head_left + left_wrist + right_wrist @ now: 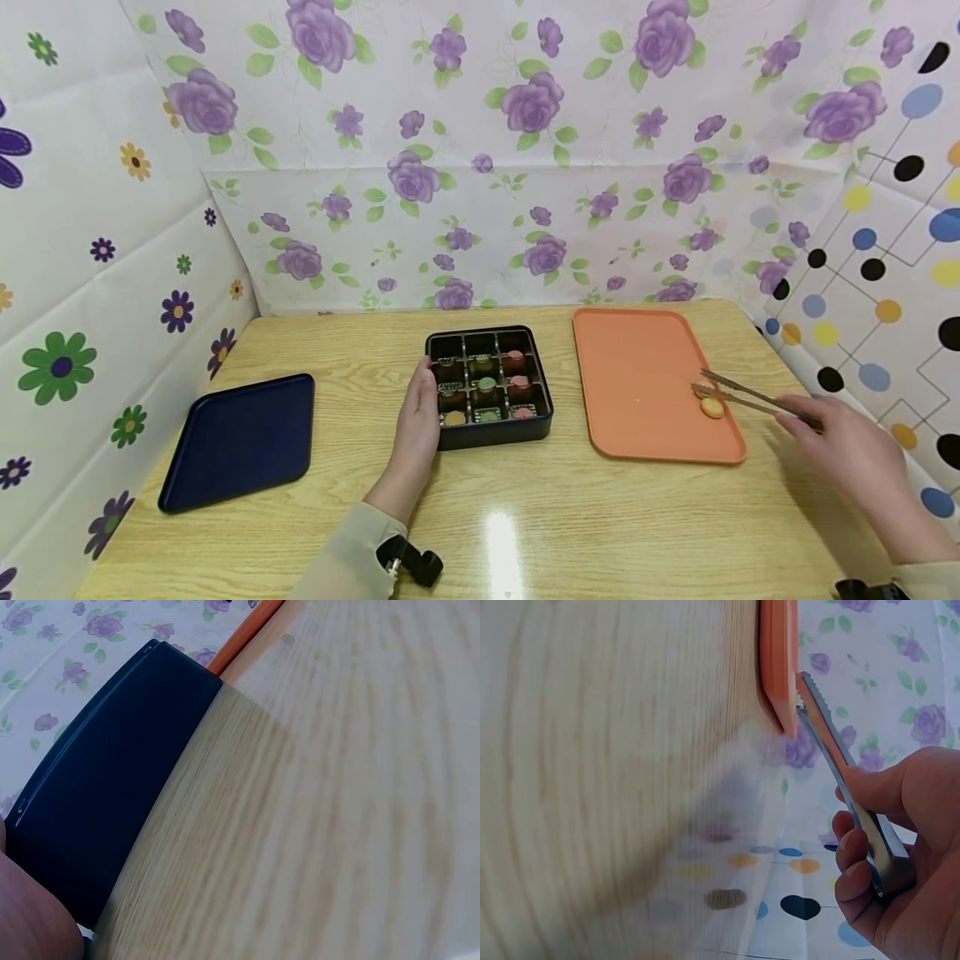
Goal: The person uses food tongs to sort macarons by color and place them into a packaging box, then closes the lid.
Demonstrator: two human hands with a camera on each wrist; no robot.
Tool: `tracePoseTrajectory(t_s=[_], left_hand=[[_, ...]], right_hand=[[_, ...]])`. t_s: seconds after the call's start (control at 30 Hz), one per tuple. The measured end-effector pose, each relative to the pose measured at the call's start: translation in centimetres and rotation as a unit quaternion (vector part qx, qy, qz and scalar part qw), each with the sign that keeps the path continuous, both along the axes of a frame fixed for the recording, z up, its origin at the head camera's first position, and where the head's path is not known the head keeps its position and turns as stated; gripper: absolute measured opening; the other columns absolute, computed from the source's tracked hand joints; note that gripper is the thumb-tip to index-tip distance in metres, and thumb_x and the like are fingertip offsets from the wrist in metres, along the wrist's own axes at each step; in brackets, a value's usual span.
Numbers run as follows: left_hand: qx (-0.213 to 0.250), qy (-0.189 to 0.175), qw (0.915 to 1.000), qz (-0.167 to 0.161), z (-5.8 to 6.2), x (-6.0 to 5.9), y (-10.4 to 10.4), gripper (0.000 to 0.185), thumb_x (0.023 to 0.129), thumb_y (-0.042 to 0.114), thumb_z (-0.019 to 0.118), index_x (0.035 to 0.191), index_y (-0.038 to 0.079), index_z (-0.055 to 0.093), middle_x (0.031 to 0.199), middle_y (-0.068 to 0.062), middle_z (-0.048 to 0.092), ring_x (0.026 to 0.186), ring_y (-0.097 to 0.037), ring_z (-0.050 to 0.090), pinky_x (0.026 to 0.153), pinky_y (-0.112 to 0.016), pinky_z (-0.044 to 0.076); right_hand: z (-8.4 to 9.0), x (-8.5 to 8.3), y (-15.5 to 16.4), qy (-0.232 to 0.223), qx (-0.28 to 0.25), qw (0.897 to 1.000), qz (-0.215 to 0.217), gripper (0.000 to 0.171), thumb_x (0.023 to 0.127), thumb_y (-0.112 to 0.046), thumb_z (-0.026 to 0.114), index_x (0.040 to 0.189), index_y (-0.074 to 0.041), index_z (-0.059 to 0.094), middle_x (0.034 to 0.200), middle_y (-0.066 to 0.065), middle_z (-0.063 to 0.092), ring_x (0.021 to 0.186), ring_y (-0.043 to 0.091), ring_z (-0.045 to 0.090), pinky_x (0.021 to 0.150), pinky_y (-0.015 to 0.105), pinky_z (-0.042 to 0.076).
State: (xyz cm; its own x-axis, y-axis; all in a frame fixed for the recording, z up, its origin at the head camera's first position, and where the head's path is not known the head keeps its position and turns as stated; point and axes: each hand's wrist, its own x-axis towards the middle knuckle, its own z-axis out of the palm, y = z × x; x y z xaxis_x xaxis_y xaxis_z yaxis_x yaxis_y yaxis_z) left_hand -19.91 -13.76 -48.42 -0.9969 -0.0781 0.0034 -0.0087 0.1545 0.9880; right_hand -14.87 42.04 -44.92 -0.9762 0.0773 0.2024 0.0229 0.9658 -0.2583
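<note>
My left hand [420,408] rests along the left side of a dark divided box [495,434], its fingers straight against the wall. Inside the box, small macarons sit in several compartments: pink ones [522,412] on the right, green ones [487,414] in the middle, and an orange-yellow one [454,418] at the front left. My right hand [855,442] grips metal tongs [827,735], with fingers curled round the handle. The parted tong tips reach over the right part of an orange tray [637,375], beside a yellow macaron [712,407]; another yellow piece is partly hidden under them.
A dark blue tray [240,442] lies on the left of the wooden table [600,525]. Flowered sheets [480,225] rise behind and at the left, and a dotted sheet [873,308] stands close to my right hand.
</note>
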Motion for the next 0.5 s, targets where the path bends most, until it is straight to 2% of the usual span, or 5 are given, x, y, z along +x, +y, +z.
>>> tracePoseTrajectory(t_s=[0.23,0.5], left_hand=[[-0.006,-0.001,1.0,0.003,0.01,-0.12,0.02,0.073,0.116,0.068,0.027,0.179,0.032,0.019,0.184,0.001,0.018,0.168,-0.034,0.018,0.133,-0.064,0.018],[-0.002,-0.004,1.0,0.003,0.1,-0.11,0.02,0.067,0.119,0.061,0.028,0.179,0.033,0.019,0.183,0.002,0.017,0.168,-0.033,0.018,0.133,-0.064,0.018]], right_hand=[[-0.19,0.0,0.42,0.0,0.001,1.0,0.002,0.04,0.107,-0.031,0.076,0.134,-0.002,0.076,0.125,0.033,0.071,0.107,0.059,0.065,0.066,0.065,0.053],[-0.3,-0.16,0.75,-0.004,0.006,1.0,0.008,0.037,0.108,-0.03,0.076,0.133,-0.002,0.077,0.123,0.032,0.072,0.107,0.059,0.065,0.068,0.066,0.054]])
